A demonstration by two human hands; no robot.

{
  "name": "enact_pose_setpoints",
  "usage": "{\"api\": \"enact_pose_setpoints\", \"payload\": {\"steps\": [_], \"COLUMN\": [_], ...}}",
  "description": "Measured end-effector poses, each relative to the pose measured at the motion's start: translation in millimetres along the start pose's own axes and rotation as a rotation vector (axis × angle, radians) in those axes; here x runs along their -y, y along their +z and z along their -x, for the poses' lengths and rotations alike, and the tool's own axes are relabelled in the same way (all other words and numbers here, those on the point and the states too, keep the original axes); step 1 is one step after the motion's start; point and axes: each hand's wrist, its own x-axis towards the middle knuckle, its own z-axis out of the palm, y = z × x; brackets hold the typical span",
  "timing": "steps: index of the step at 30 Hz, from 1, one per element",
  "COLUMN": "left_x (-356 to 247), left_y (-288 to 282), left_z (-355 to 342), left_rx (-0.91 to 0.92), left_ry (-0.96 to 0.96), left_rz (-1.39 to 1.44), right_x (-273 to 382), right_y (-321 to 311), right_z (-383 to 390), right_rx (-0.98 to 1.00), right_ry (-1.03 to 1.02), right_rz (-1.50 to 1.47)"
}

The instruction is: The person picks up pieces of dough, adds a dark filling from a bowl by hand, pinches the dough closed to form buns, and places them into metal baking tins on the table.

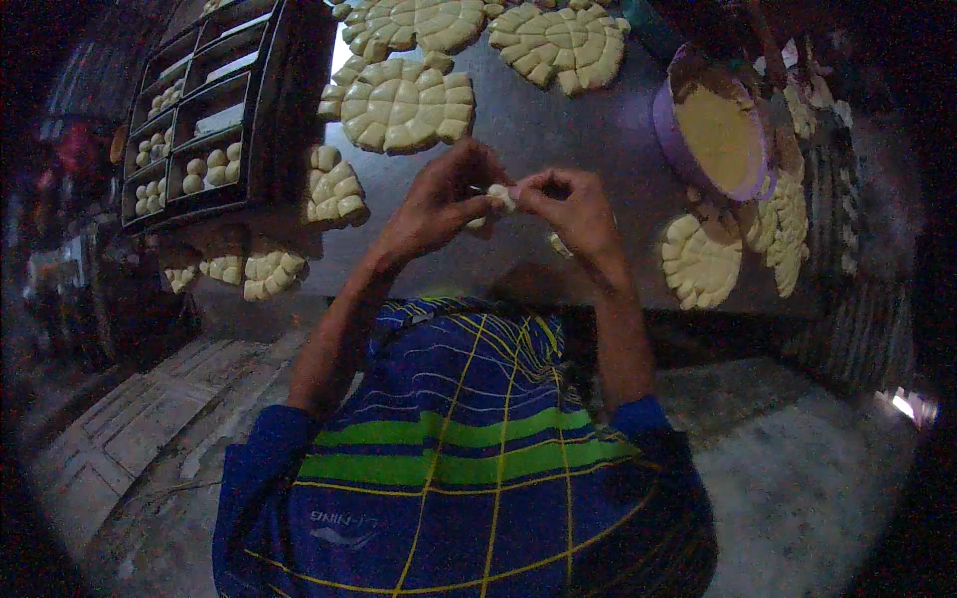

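My left hand (444,204) and my right hand (578,211) meet over the middle of the table, fingers pinched together. Between the fingertips is a small lump of pale dough (502,196), gripped from both sides. Just below my left fingers shows another bit of dough (477,223), and a small dough piece (560,245) lies on the table by my right hand, partly covered by it. Beyond my left hand lies a flat round of dough (404,105) scored into many segments.
More scored dough rounds lie at the far side (560,45) and the right (701,261). A cut dough portion (335,186) sits left. Dark divided trays (254,110) with dough balls stand at the left. A purple basin (665,135) of yellowish contents is at the right.
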Motion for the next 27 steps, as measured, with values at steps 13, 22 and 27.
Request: {"api": "enact_pose_setpoints", "payload": {"steps": [13,22,27], "left_x": [10,15,10], "left_y": [4,-9,-55], "left_z": [-7,-1,17], "left_rx": [0.147,-0.061,-0.377], "left_ry": [-0.031,0.003,0.138], "left_rz": [0.081,0.140,0.140], "right_x": [-11,-42,-91], "right_y": [-13,-7,39], "right_z": [0,5,20], "right_rx": [0.162,0.195,-0.158], "right_ry": [0.036,-0.048,-0.381], "right_rz": [-0.232,0.047,0.635]}}
